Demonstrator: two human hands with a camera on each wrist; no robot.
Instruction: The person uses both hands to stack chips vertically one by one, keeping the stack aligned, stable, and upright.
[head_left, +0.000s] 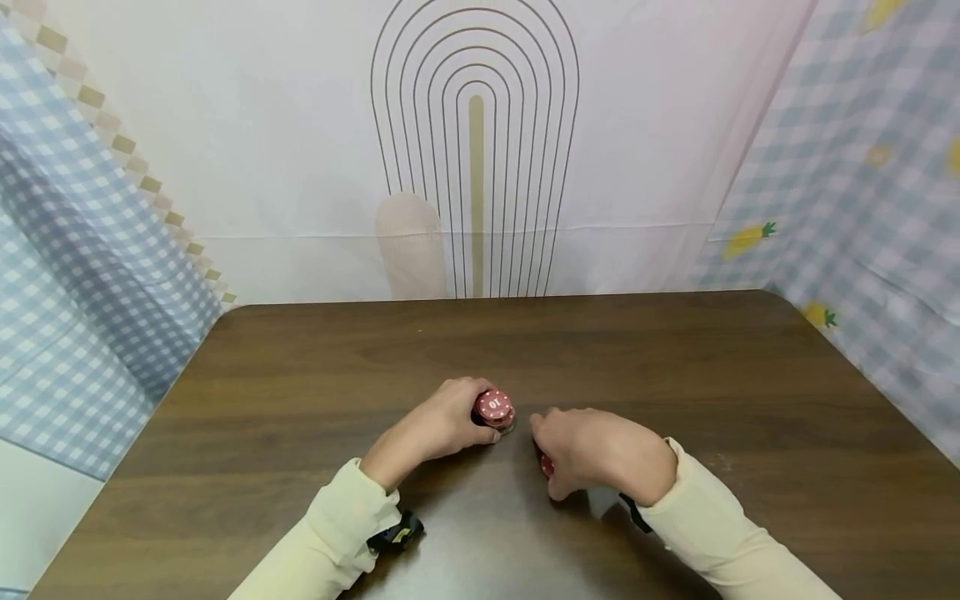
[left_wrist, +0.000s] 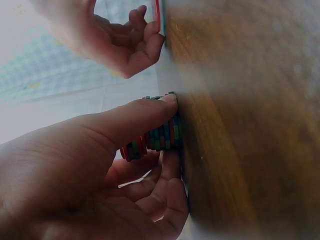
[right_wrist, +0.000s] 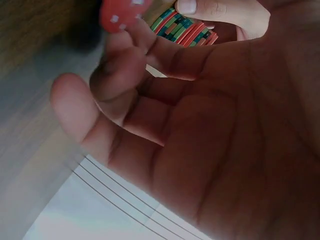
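A stack of poker chips (head_left: pixel 495 407) stands on the brown table near the middle, with a red chip marked 10 on top. My left hand (head_left: pixel 447 418) holds this stack between thumb and fingers. In the left wrist view the stack's edges (left_wrist: pixel 162 137) show red, green and dark blue-green, and its upper chips sit offset from the lower ones. To the right, my right hand (head_left: pixel 603 450) pinches a red poker chip (head_left: pixel 547 466) mostly covered by its fingers. The chip's white-spotted face (right_wrist: pixel 122 14) appears at the fingertips in the right wrist view, close over the table.
The wood-grain table (head_left: pixel 337 358) reaches back to a white cloth (head_left: pixel 285 167) printed with arched lines. Blue checked cloths hang at the left (head_left: pixel 90 275) and right (head_left: pixel 847 192) sides. A black strap (head_left: pixel 397 532) is at the left wrist.
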